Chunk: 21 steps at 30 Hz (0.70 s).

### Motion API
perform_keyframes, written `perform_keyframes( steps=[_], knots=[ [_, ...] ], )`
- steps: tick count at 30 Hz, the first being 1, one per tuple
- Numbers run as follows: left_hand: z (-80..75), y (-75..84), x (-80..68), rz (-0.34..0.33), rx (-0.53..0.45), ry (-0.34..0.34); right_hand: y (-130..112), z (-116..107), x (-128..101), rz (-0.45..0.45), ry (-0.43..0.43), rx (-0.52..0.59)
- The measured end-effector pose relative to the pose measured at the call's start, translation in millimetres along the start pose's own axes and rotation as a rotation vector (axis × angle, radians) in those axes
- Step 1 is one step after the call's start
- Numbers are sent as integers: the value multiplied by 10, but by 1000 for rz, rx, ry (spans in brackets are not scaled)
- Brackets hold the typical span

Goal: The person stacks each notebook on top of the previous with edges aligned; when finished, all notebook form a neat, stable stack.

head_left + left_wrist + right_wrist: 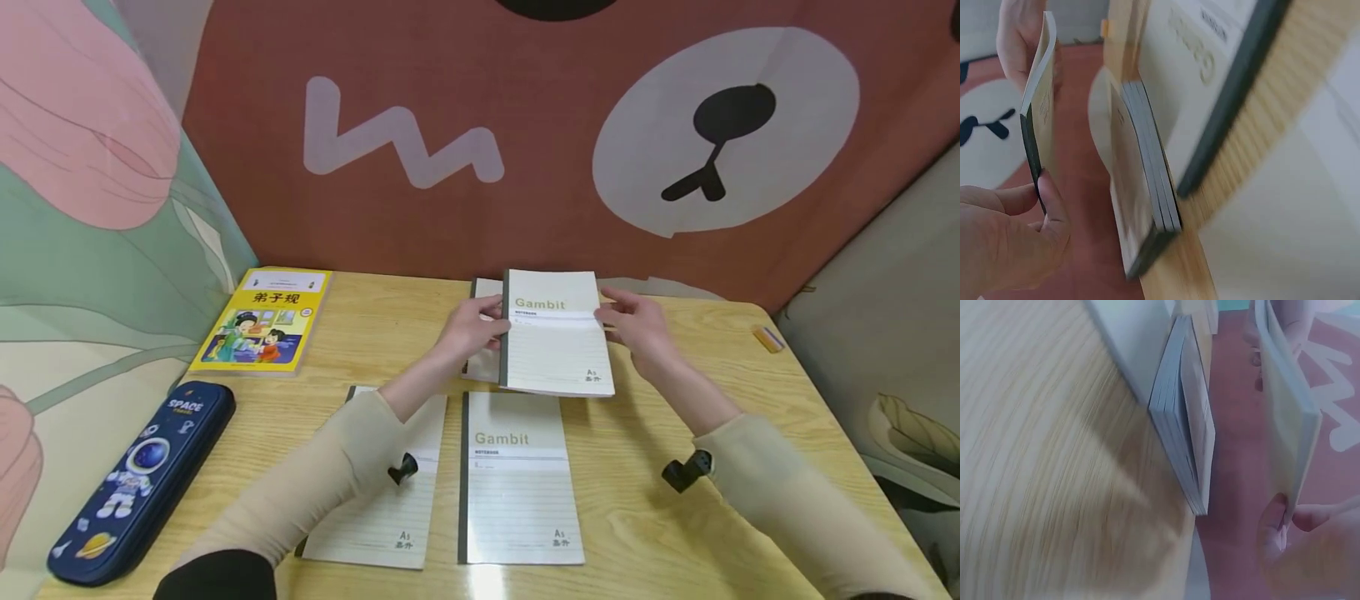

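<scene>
Both hands hold up one white Gambit notebook (558, 354) with a dark spine. My left hand (468, 327) pinches its spine edge between thumb and fingers, and my right hand (636, 323) pinches the opposite edge. In the wrist views the raised notebook (1040, 119) is apart from a small stack of notebooks (1175, 419) on the table, which it partly hides in the head view. Nearer to me lie two more spots with notebooks: a Gambit notebook (521, 500) in the middle, and another notebook (375, 517) to its left, partly under my left forearm.
On the wooden table (637, 533), a yellow picture-covered book (262, 325) lies at the back left. A dark blue space pencil case (142, 483) is at the left edge. A small eraser-like block (768, 338) sits at the far right. A patterned curtain (420, 225) hangs behind.
</scene>
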State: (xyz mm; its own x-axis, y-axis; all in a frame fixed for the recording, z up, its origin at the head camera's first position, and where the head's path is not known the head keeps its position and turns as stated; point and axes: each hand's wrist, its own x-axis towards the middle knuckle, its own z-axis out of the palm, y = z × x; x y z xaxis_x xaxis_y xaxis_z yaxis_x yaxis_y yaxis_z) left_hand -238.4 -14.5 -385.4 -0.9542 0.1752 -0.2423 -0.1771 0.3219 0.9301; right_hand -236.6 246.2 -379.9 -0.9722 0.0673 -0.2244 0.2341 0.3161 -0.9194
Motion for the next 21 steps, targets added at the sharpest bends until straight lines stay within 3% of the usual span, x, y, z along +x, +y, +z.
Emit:
perform_keyframes(
  steps=[11,16,21],
  knots=[
    [-252,-171,216,-10,93,91,34,406,243,5,5,227],
    [-285,-240,297,-19,103,98,72,532,329,26,40,229],
    [-301,-282,367,-25,181,104,135,642,422,29,80,245]
  ],
)
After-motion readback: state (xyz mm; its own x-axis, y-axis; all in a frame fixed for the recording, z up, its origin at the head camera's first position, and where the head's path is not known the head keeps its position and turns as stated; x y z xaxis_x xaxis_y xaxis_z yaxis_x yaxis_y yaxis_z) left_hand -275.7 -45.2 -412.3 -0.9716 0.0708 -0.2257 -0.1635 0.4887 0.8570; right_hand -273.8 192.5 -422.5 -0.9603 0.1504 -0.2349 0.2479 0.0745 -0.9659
